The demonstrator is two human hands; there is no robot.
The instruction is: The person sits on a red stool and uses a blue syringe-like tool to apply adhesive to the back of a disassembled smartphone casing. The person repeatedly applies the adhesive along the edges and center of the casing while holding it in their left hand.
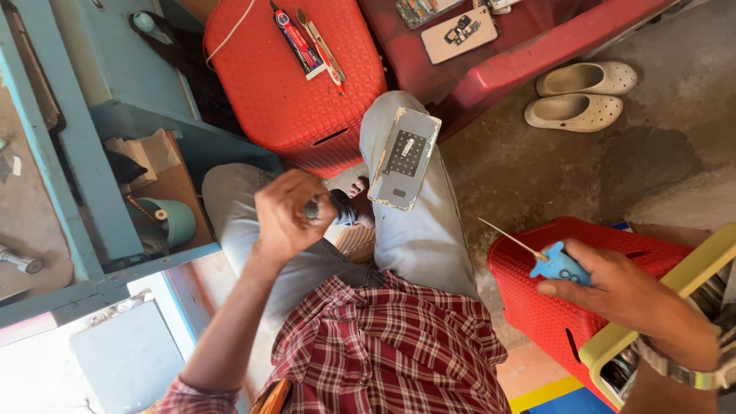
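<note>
My left hand [285, 216] is closed around a small dark cylindrical tool [337, 207] held above my left thigh. A flat grey phone back panel [405, 158] with a dark perforated patch rests on my right knee, just right of that hand. My right hand [621, 295] is out to the right over a red plastic stool [552, 307], gripping a small blue tool [560, 266] with a thin straight tip pointing up-left. I am seated, in grey trousers and a red checked shirt.
A red stool [295, 77] ahead carries a glue tube and tweezers [310, 42]. A red bench [521, 46] holds phone parts. White clogs [583, 96] lie on the concrete floor. A blue shelf unit [100, 153] stands left. A yellow-rimmed tray [659, 307] sits right.
</note>
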